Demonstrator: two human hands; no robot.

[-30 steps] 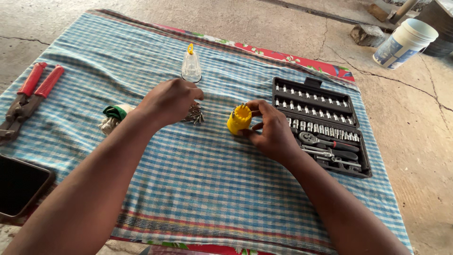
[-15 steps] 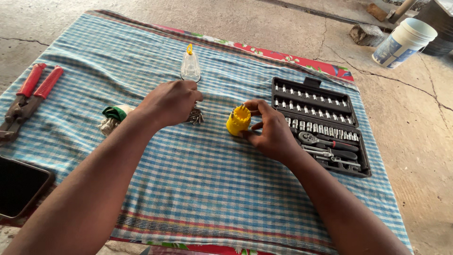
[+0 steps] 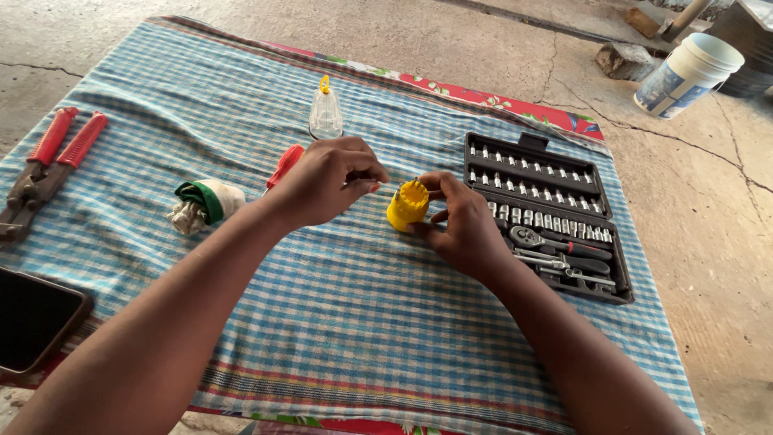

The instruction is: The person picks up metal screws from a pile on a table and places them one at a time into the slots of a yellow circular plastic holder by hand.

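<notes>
I see the yellow bit holder (image 3: 408,205) standing upright on the blue checked cloth (image 3: 338,322), my right hand (image 3: 463,225) in a closed grip around its side. My left hand (image 3: 326,181) hangs just beside it with fingertips pinched; whether they hold anything I cannot tell. A red-handled tool (image 3: 286,165) peeks out behind that hand, the open socket set case (image 3: 547,213) lies to the right, and red pliers (image 3: 48,173) sit far left.

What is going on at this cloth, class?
A person sits over a blue checked cloth. The right hand steadies a yellow bit holder standing upright, while the left hand is pinched shut just beside it, possibly on a small bit. An open black socket set lies at the right.
</notes>
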